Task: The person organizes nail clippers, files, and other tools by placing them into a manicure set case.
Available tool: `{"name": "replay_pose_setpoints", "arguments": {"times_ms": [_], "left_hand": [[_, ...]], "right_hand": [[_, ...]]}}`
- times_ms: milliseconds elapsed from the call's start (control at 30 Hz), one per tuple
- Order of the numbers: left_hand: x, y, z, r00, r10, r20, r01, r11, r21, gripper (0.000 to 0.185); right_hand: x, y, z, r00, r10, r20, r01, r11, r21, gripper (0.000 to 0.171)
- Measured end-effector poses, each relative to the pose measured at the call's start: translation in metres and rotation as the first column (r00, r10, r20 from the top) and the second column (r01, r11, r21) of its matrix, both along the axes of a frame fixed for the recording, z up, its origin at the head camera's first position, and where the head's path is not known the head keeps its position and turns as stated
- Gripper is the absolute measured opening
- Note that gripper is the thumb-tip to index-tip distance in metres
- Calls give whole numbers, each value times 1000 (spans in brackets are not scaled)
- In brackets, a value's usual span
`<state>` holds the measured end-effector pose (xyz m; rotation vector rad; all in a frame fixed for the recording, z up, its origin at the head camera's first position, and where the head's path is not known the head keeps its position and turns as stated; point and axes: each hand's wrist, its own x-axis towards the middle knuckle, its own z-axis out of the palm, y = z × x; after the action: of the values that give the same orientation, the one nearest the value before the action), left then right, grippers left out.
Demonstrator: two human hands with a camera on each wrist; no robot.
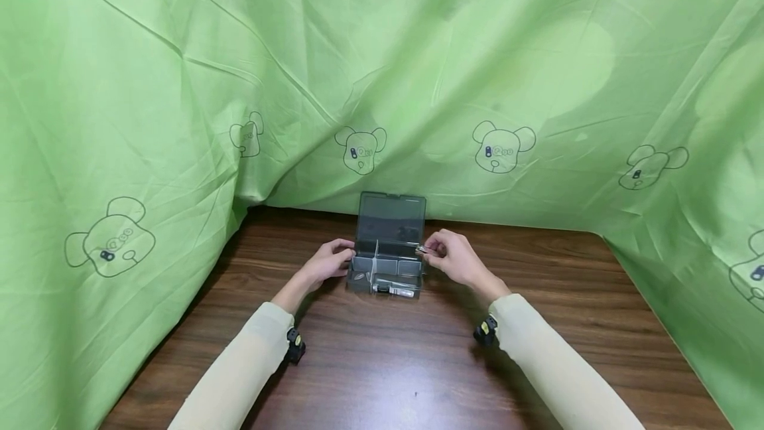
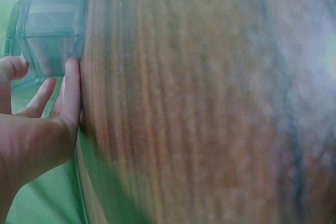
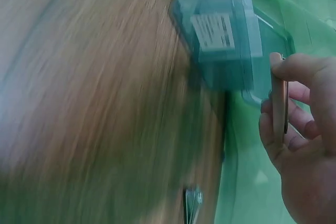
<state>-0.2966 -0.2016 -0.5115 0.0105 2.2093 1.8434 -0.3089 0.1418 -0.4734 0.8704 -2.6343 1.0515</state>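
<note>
A small clear grey compartment box (image 1: 386,264) stands on the wooden table with its lid (image 1: 392,216) raised. My left hand (image 1: 330,261) holds the box's left end; in the left wrist view its thumb (image 2: 12,68) and a finger (image 2: 70,85) sit either side of the box corner (image 2: 52,35). My right hand (image 1: 449,256) hovers at the box's right edge and pinches a thin flat metal piece (image 1: 420,249), seen edge-on in the right wrist view (image 3: 279,103) beside the box (image 3: 223,35). A silvery item (image 1: 398,291) lies in the front compartment.
Green cloth printed with bears (image 1: 495,85) hangs behind and along both sides of the brown table (image 1: 388,363). A small shiny metal bit (image 3: 192,203) shows low in the right wrist view. Both wrist views are blurred.
</note>
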Motion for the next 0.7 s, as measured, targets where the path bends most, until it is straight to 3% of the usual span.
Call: {"name": "replay_pose_setpoints", "arguments": {"times_ms": [333,700], "left_hand": [[1,1,2,1000,-4,-12,4,1000,-7,44],[2,0,-1,1000,-1,-14,1,1000,-6,42]], "right_hand": [[-10,-42,-4,999,29,-35,-29,1000,13,9],[-10,-62,-11,1000,21,-14,-21,1000,23,7]]}}
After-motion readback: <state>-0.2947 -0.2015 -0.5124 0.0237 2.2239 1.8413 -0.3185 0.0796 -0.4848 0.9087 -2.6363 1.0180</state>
